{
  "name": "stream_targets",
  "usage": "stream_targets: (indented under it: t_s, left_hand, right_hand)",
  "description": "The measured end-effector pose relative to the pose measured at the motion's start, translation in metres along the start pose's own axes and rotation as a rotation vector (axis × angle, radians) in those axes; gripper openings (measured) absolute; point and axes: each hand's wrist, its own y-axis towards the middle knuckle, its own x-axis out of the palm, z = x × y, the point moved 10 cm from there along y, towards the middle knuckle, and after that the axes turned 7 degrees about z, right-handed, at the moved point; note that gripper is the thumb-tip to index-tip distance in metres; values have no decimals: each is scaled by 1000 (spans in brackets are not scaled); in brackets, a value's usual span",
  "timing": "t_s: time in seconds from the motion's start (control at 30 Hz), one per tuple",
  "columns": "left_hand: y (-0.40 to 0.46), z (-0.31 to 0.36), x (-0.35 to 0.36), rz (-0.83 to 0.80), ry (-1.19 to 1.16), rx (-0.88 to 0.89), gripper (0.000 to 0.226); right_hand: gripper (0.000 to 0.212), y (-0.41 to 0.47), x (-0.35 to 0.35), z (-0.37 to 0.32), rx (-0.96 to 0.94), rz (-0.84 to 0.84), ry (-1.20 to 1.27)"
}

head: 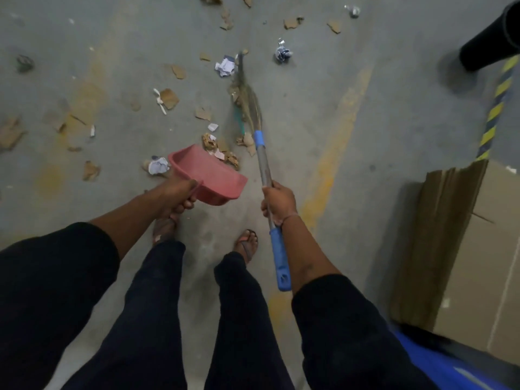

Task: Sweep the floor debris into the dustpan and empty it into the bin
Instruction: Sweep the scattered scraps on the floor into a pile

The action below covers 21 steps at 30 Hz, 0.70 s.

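My left hand (177,197) grips the handle of a pink dustpan (209,173), held low with its mouth facing the debris ahead. My right hand (278,202) grips the metal shaft of a broom (264,164) with blue grips. The broom's bristles (247,99) stretch forward across the floor, blurred. Torn cardboard scraps (168,98) and crumpled paper (225,66) lie scattered over the grey concrete. A small heap of scraps (222,152) sits just beyond the dustpan's mouth, and a paper ball (158,165) lies by its left corner.
A large cardboard box (464,249) with an open flap stands at the right, over something blue (439,361). A black tube (489,38) juts in at the top right beside a yellow-black striped strip (495,108). My sandalled feet (247,244) stand behind the dustpan.
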Motion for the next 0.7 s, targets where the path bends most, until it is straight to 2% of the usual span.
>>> stream_targets:
  t_s: [0.1, 0.2, 0.4, 0.47, 0.57, 0.63, 0.7]
  left_hand:
    - [-22, -4, 14, 1, -93, 25, 22]
    - [-43, -16, 17, 26, -164, 22, 21]
    - [-76, -61, 5, 76, -260, -20, 26]
    - [-84, -86, -2, 114, -300, -29, 28]
    - [-97, -125, -8, 163, -357, -46, 30]
    - [-107, -155, -9, 200, -397, -66, 31]
    - [-118, -185, -8, 235, -429, -86, 31]
  right_hand:
    - [20, -12, -16, -6, 9, -44, 83]
    - [26, -36, -27, 12, 26, -58, 134]
    - [20, -82, -32, 80, 159, 82, 153]
    - [17, -97, -16, 105, 239, 86, 192]
    - [8, -107, 24, 128, 270, 0, 173]
    - [16, -104, 54, 131, 236, -99, 138]
    - [25, -105, 73, 119, 223, -130, 138]
